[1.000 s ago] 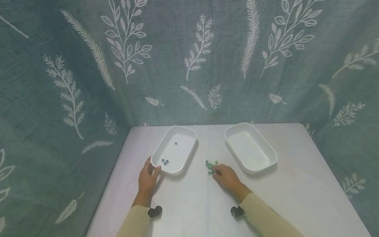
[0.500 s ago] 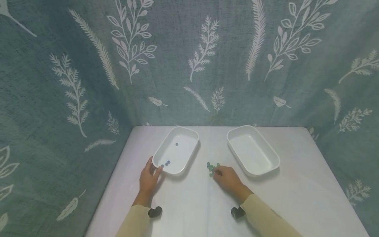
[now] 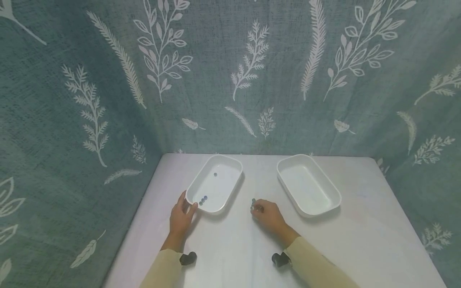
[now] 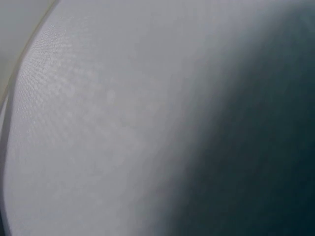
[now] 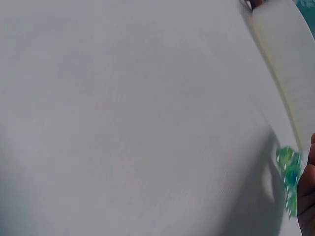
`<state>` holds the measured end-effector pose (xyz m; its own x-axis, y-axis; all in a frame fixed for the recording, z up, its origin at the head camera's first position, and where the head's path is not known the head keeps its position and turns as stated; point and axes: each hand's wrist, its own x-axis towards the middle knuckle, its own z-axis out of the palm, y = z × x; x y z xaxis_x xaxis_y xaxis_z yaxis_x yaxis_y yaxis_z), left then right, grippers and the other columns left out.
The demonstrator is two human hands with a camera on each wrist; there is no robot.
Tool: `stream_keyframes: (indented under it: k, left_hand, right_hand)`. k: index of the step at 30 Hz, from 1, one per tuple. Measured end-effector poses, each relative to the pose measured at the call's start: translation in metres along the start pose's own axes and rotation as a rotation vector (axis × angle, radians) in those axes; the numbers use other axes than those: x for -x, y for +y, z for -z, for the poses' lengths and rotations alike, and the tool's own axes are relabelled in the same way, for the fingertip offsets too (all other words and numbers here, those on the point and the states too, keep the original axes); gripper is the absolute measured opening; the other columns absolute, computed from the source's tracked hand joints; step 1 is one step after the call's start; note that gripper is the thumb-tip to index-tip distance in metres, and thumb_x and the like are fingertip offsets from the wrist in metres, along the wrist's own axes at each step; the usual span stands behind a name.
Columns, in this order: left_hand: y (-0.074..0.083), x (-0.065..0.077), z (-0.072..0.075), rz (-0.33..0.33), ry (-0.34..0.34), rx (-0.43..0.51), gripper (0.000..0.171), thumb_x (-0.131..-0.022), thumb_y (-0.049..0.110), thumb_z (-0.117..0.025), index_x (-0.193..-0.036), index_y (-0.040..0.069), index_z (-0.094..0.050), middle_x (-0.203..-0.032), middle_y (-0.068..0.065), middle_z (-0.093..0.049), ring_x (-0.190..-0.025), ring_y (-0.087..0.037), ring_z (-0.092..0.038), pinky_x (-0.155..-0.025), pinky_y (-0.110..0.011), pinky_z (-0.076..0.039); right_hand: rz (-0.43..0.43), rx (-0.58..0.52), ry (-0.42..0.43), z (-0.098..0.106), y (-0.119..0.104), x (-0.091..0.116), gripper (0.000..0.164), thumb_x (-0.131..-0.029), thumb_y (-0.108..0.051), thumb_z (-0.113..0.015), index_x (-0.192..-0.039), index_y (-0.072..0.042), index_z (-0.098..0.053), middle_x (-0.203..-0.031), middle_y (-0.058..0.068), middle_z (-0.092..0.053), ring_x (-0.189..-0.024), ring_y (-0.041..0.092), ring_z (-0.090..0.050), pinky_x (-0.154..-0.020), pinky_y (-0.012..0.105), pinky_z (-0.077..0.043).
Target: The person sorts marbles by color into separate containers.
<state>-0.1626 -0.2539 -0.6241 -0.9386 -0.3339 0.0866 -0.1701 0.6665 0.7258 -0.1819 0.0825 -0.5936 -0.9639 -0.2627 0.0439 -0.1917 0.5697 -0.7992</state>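
Observation:
At the near left corner of a white tray [image 3: 189,188], my left hand [image 3: 180,219] grips the rim, thumb on top and fingers around the outer side. Several small bluish glass marbles [image 3: 203,200] lie in that tray, most of them in a row near the thumb. Between the two trays, my right hand [image 3: 269,216] has its fingers curled over a cluster of green glass marbles [image 3: 253,201], hiding most of them. The right wrist view shows the green marbles [image 5: 289,169] bunched right beside the fingers [image 5: 306,196], with the fingertips out of sight.
A second white tray [image 3: 309,186] stands at the right, with no marbles visible inside. White cloth covers the table [image 3: 230,256]. Leaf-patterned green curtains [image 3: 209,88] hang behind and at both sides. The left wrist view holds mostly blurred white cloth [image 4: 98,118].
My right hand has shifted slightly left over the green marbles and now covers most of them. A bluish marble has rolled toward the tray's near end. The left hand keeps its grip.

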Motion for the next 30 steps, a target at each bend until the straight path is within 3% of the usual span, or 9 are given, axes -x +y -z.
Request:
stream_keyframes:
  k: [4,7,11,14,20,30]
  left_hand:
    - [0.0,0.0,0.001,0.002,-0.005,0.005,0.073,-0.091,0.053,-0.06,-0.153,0.027,-0.031,-0.15,-0.009,-0.042,-0.137,-0.037,-0.036,-0.109,-0.063,-0.023]
    - [0.0,0.001,0.003,0.0,-0.008,0.013,0.074,-0.091,0.055,-0.06,-0.153,0.027,-0.031,-0.15,-0.009,-0.041,-0.137,-0.038,-0.035,-0.108,-0.064,-0.023]
    - [0.0,0.002,0.004,-0.009,-0.007,0.024,0.075,-0.09,0.056,-0.06,-0.152,0.027,-0.032,-0.15,-0.01,-0.042,-0.136,-0.037,-0.036,-0.108,-0.063,-0.023]
    - [0.001,0.003,0.004,-0.013,-0.008,0.034,0.074,-0.09,0.056,-0.06,-0.152,0.027,-0.032,-0.149,-0.009,-0.042,-0.136,-0.037,-0.037,-0.109,-0.063,-0.024]
    - [0.0,0.005,0.004,0.002,-0.005,0.023,0.073,-0.09,0.054,-0.061,-0.152,0.027,-0.033,-0.149,-0.009,-0.043,-0.136,-0.037,-0.037,-0.109,-0.063,-0.024]
    - [0.0,0.003,0.004,-0.016,-0.001,0.04,0.073,-0.089,0.054,-0.062,-0.152,0.027,-0.034,-0.148,-0.009,-0.044,-0.135,-0.037,-0.038,-0.108,-0.064,-0.024]
  right_hand:
    - [0.053,-0.003,-0.004,-0.008,-0.009,-0.006,0.016,-0.088,-0.018,-0.069,-0.102,-0.012,-0.07,-0.096,-0.001,-0.07,-0.075,0.009,-0.06,-0.077,0.037,-0.052]
    - [0.068,-0.016,-0.023,-0.014,-0.017,-0.009,0.018,-0.088,-0.017,-0.069,-0.104,-0.01,-0.07,-0.093,-0.001,-0.07,-0.069,0.007,-0.059,-0.072,0.038,-0.053]
    - [0.064,-0.048,-0.058,-0.021,-0.025,-0.012,0.02,-0.089,-0.017,-0.069,-0.106,-0.008,-0.069,-0.094,0.0,-0.069,-0.066,0.007,-0.058,-0.058,0.028,-0.053]
    - [0.062,-0.038,-0.069,-0.027,-0.028,-0.015,0.02,-0.089,-0.019,-0.07,-0.107,-0.01,-0.069,-0.094,-0.002,-0.069,-0.066,0.006,-0.057,-0.055,0.023,-0.051]
    - [0.051,-0.012,-0.081,-0.038,-0.036,-0.02,0.022,-0.09,-0.023,-0.07,-0.108,-0.012,-0.07,-0.093,-0.005,-0.069,-0.066,0.006,-0.057,-0.057,0.023,-0.05]
    - [0.066,-0.064,-0.117,-0.053,-0.056,-0.023,0.019,-0.089,-0.018,-0.07,-0.107,-0.013,-0.069,-0.088,-0.007,-0.066,-0.062,0.006,-0.057,-0.052,0.023,-0.051]
